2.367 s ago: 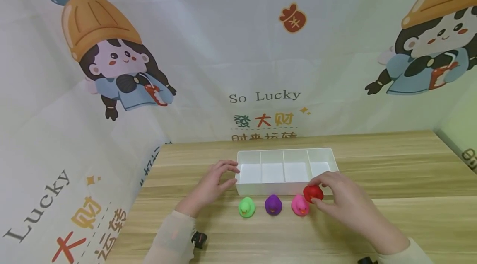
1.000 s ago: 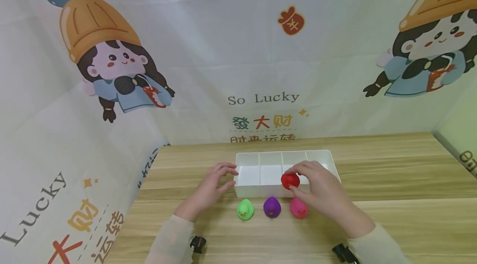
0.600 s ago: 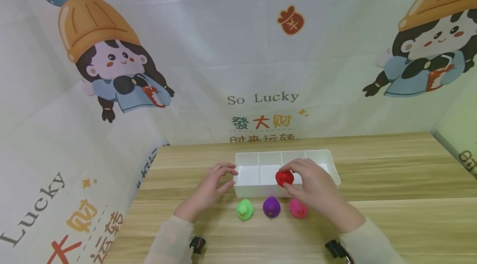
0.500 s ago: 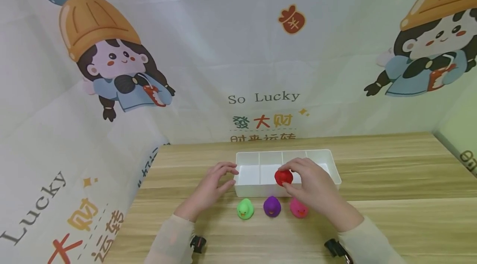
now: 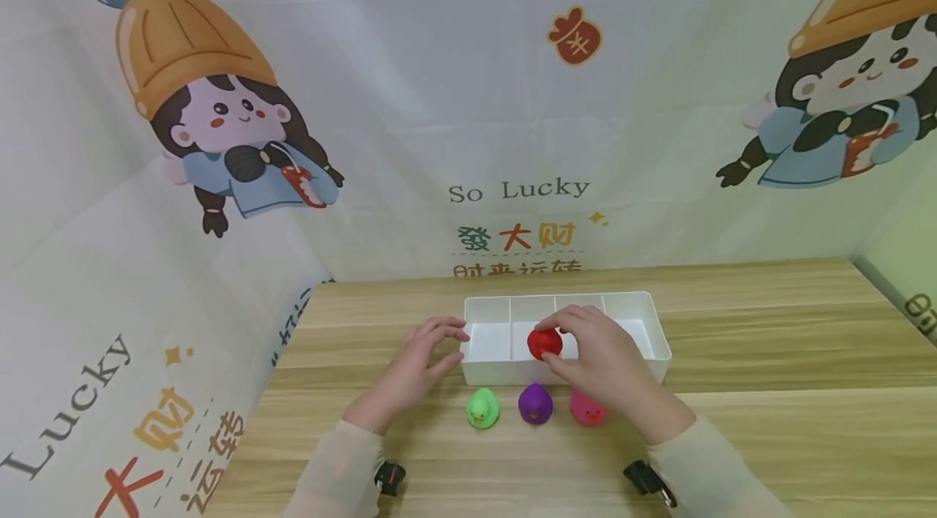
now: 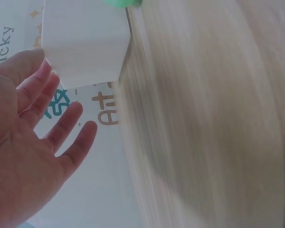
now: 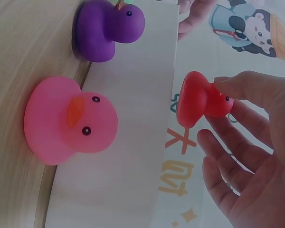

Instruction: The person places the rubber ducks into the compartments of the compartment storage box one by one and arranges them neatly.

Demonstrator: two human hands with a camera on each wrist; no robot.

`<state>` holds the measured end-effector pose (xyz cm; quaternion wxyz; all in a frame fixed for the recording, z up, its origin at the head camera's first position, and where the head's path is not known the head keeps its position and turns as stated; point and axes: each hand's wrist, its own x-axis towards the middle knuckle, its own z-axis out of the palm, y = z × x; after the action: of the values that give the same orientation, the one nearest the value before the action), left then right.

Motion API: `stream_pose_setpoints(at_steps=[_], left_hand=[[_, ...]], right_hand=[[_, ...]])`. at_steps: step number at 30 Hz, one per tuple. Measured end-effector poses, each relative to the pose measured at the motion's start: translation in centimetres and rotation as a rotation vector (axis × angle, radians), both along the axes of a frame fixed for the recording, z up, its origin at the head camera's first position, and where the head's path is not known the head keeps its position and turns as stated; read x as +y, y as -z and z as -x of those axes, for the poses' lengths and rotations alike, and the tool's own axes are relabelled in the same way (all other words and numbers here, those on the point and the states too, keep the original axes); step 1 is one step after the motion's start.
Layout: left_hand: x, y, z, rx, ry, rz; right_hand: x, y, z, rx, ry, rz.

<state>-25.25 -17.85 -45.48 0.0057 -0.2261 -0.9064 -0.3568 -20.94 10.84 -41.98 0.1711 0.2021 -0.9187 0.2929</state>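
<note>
A white tray (image 5: 505, 374) split into several compartments stands on the table. My right hand (image 5: 603, 359) pinches a red rubber duck (image 5: 543, 344) between thumb and fingers, above the second compartment from the left. In the right wrist view the red duck (image 7: 194, 100) is held by its head, its base facing away from the palm. At the tray's left end is my left hand (image 5: 416, 362), its relaxed fingers against the wall. In front of the tray sit a green duck (image 5: 482, 409), a purple duck (image 5: 535, 405) and a pink duck (image 5: 588, 410), the last partly behind my right hand.
The wood-grain table (image 5: 769, 339) reaches back to a white printed cloth (image 5: 410, 95) hanging behind and at the left. Black wrist devices show at the left cuff (image 5: 390, 477) and the right cuff (image 5: 644, 479).
My right hand has carried the red duck left, from beside the pink duck in front of the tray to above the tray. The left hand has stayed at the tray's left end.
</note>
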Motion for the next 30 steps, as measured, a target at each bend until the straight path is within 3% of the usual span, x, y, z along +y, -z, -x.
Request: stream_pose_setpoints(at_steps=[30], left_hand=[[0.2,-0.5,-0.2,-0.024,0.001,-0.031]], right_hand=[[-2.9,0.0,1.7,-0.057,-0.039,-0.004]])
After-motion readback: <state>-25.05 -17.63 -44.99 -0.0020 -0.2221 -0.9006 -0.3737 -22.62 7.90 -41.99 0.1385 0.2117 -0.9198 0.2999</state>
